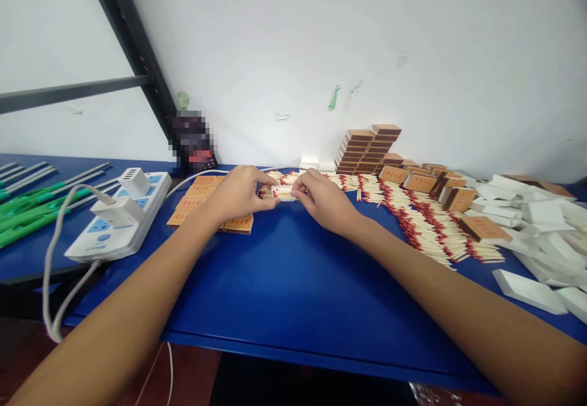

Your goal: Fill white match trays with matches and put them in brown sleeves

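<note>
Both my hands meet at the far middle of the blue table [284, 277]. My left hand [238, 195] and my right hand [323, 201] pinch the two ends of a small white matchbox tray [284, 193] with red-tipped matches in it. Loose red-tipped matches [426, 225] lie in a long heap to the right of my right hand. Flat orange matchbox sleeves [202, 189] are laid out under and behind my left hand.
A stack of brown matchboxes [367, 149] stands against the white wall. White inner trays [541, 235] pile up at the far right. A white power strip [123, 216] with plugs and cable sits left, beside green-handled tools [32, 207]. A black shelf frame [132, 45] rises at left.
</note>
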Action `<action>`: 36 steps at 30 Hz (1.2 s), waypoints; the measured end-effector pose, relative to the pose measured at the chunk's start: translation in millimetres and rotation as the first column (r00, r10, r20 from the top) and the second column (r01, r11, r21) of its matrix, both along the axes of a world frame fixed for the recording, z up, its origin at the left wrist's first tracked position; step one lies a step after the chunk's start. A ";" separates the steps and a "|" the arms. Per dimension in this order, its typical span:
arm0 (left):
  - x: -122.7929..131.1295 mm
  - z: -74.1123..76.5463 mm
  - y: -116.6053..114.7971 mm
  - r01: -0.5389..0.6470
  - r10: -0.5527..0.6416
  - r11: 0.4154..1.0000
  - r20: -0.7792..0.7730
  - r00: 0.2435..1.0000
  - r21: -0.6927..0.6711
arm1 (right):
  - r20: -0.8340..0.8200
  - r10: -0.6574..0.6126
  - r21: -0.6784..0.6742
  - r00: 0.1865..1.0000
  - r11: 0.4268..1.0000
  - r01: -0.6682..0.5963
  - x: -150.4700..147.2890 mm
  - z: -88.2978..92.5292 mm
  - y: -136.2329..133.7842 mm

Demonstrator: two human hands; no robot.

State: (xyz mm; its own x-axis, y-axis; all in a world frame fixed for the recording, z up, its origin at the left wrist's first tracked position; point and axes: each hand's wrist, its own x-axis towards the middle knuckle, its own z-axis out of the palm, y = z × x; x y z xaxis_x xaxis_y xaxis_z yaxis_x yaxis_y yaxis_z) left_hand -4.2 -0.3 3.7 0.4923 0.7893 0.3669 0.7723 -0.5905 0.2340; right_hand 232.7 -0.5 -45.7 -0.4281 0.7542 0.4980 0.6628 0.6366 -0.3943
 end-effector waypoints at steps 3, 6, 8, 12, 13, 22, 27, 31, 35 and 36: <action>0.8 -2.0 0.9 0.017 -0.017 1.000 -0.005 1.000 0.003 | 0.016 0.012 -0.003 1.000 1.000 -0.012 -0.5 1.6 -1.2; 0.8 -2.4 1.4 0.016 -0.016 1.000 -0.005 1.000 -0.006 | -0.004 0.015 0.000 1.000 1.000 -0.015 -0.1 2.6 -1.9; 0.7 -1.7 1.0 0.017 -0.017 1.000 0.001 1.000 -0.011 | -0.021 0.026 -0.001 0.999 1.000 -0.026 -0.1 2.0 -1.6; 0.1 1.4 -0.8 0.020 -0.019 0.999 0.023 1.000 -0.027 | -0.033 0.092 0.008 0.995 0.996 -0.092 -0.5 0.8 -0.5; -0.3 2.4 -1.0 0.008 -0.007 0.999 0.025 1.000 -0.031 | -0.043 0.092 0.021 0.995 0.996 -0.091 -0.4 0.8 -0.2; -3.1 4.7 0.3 -0.181 0.182 0.983 -0.028 0.983 0.041 | 0.176 0.003 -0.016 0.984 1.000 0.000 3.1 -4.5 1.1; -3.0 4.0 0.0 -0.160 0.163 0.986 -0.045 0.986 0.051 | 0.189 -0.008 -0.011 0.982 1.000 0.010 0.9 -3.7 -1.8; -3.9 2.6 1.4 -0.150 0.152 0.987 -0.039 0.988 0.054 | 0.199 0.020 -0.027 0.980 1.000 -0.015 0.4 -3.7 -2.3; -3.7 0.7 2.3 -0.145 0.148 0.987 -0.039 0.988 0.064 | 0.191 0.029 -0.050 0.981 0.999 -0.020 1.2 -5.0 0.1; -3.5 0.6 2.2 -0.144 0.147 0.987 -0.043 0.988 0.066 | 0.187 0.033 -0.053 0.982 0.998 -0.023 1.4 -5.3 0.6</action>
